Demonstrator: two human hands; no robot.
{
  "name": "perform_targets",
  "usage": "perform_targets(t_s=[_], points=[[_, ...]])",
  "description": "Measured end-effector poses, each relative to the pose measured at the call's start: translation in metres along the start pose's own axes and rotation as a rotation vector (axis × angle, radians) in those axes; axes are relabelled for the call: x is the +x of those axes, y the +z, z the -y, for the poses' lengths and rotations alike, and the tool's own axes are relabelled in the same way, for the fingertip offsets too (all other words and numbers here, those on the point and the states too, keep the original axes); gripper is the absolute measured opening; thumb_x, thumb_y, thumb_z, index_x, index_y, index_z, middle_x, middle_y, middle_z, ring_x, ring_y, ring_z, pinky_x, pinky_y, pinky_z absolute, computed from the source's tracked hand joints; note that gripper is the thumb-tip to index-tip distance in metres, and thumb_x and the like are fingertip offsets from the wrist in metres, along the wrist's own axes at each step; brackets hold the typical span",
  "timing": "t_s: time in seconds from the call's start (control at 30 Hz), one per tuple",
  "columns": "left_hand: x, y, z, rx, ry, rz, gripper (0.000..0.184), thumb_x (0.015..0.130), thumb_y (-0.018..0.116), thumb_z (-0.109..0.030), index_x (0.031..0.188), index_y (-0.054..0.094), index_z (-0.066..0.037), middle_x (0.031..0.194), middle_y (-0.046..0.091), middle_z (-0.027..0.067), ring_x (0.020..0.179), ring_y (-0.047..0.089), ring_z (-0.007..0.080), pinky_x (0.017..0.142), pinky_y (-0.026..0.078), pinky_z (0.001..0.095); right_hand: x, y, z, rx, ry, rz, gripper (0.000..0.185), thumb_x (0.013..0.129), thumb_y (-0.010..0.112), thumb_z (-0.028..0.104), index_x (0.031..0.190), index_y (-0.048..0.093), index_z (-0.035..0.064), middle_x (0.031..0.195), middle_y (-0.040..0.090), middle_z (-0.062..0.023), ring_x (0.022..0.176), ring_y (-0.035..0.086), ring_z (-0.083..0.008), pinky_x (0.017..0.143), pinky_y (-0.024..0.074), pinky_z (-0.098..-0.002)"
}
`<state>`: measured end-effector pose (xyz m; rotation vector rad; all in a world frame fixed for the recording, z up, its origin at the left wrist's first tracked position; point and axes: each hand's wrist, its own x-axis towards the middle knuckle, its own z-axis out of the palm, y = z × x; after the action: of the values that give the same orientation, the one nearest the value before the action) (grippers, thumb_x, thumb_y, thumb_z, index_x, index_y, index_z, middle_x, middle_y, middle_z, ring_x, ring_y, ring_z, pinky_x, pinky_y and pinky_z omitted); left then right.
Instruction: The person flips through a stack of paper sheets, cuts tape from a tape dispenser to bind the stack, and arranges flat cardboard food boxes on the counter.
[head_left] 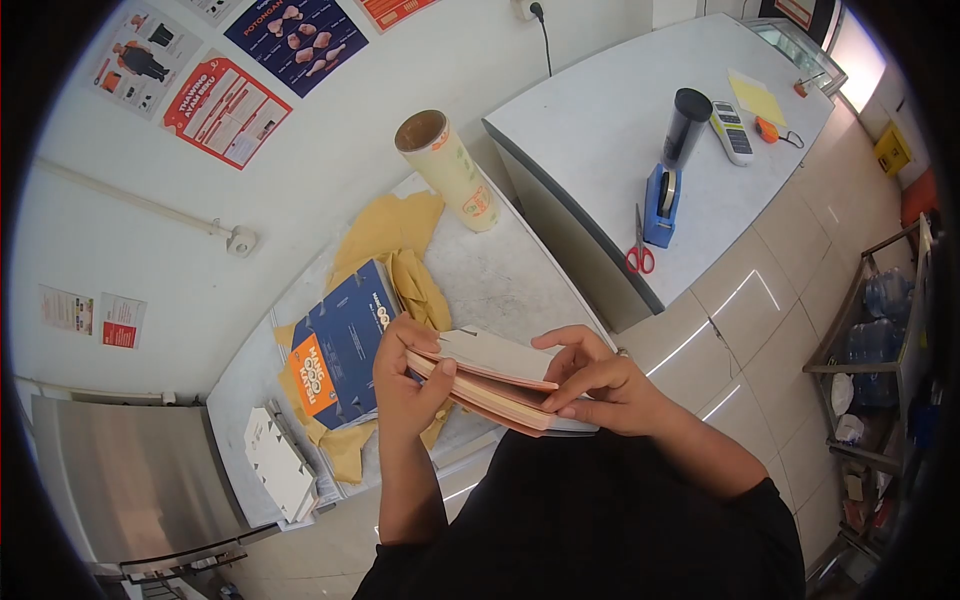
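Observation:
A stack of flat cardboard sheets [495, 360], pale on top with brownish-pink edges, is held in front of my chest. My left hand [410, 385] grips its left end, thumb on the near edge. At the right end, my right hand [610, 385] has its fingers and thumb on the edges, where the upper sheets fan apart from the lower ones. Beyond my left hand lies a stack of dark blue and orange printed cardboard [345, 345] on crumpled yellow-brown paper [385, 235]. Several white folded pieces [275, 460] rest at the table's near left corner.
A cardboard tube [450, 175] stands upright on the worktable [500, 265]. On the second table [590, 110] are red-handled scissors [640, 255], a blue tape dispenser [662, 205], a dark cup [687, 125] and a handheld device [732, 132]. A shelf rack [870, 370] stands right.

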<state>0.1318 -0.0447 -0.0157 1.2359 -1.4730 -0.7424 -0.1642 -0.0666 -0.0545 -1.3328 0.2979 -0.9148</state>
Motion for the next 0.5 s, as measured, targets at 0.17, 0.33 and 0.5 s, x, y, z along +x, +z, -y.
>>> perform_targets(t_s=[0.17,0.33,0.5], points=[[0.0003,0.0004,-0.0012,0.013,0.000,-0.004,0.027,0.083,0.078,-0.009,0.099,0.057,-0.007,0.099,0.057,0.0064,0.092,0.054,0.0160,0.086,0.043,0.0305,-0.0008,0.0003,-0.0006,0.010,0.009,-0.001,0.023,0.094,0.077,-0.002,0.111,0.085,0.0122,0.156,0.047,-0.0114,0.114,0.056,-0.0194,0.106,0.0459,-0.0356],[0.0000,-0.0006,0.0001,0.019,0.013,0.001,0.027,0.082,0.078,-0.009,0.098,0.057,-0.007,0.099,0.057,0.0067,0.092,0.054,0.0162,0.086,0.043,0.0307,-0.0011,0.0007,-0.0013,0.006,0.001,0.000,0.024,0.094,0.077,-0.002,0.111,0.085,0.0123,0.156,0.047,-0.0116,0.114,0.056,-0.0192,0.106,0.0458,-0.0356],[-0.0013,0.0007,-0.0003,-0.008,-0.003,-0.010,0.027,0.082,0.078,-0.009,0.099,0.057,-0.007,0.098,0.057,0.0065,0.092,0.054,0.0157,0.085,0.043,0.0301,-0.0026,0.0023,-0.0038,0.020,0.007,-0.004,0.023,0.094,0.076,-0.002,0.110,0.085,0.0122,0.156,0.047,-0.0117,0.114,0.056,-0.0189,0.106,0.0458,-0.0359]])
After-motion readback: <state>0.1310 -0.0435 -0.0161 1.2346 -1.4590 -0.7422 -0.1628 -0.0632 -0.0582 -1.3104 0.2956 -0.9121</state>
